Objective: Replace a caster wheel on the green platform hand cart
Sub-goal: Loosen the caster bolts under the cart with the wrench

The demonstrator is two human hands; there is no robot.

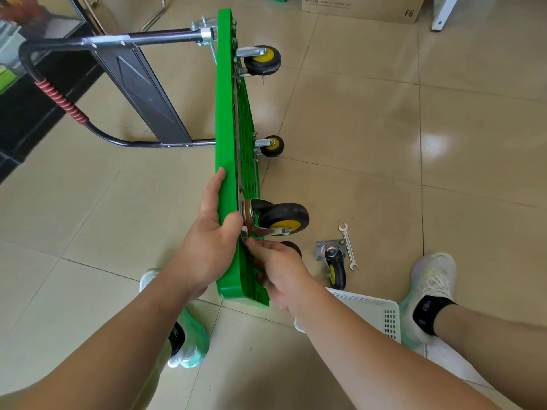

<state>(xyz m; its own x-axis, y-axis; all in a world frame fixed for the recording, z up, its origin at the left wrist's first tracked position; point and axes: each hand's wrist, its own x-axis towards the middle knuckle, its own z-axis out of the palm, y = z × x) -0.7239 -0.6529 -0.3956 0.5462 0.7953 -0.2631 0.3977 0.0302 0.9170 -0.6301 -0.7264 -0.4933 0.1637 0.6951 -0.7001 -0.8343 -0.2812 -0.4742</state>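
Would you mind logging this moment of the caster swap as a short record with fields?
Cart: green platform stands on its edge, wheels pointing right
Left: left hand grips the platform's edge
Right: right hand, fingertips at the mounted caster's plate; what they pinch is hidden
Floor: loose caster lies beside a wrench
Nearby: white basket by the right arm

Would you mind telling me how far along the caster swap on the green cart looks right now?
Done, apparently: a loose caster lies on the floor beside the wrench, and a mounted caster sits against the tipped platform. In hand: the left hand grips the platform edge while the right hand touches that caster's base; any fastener is hidden. Left, likely: tightening with the wrench and righting the cart.
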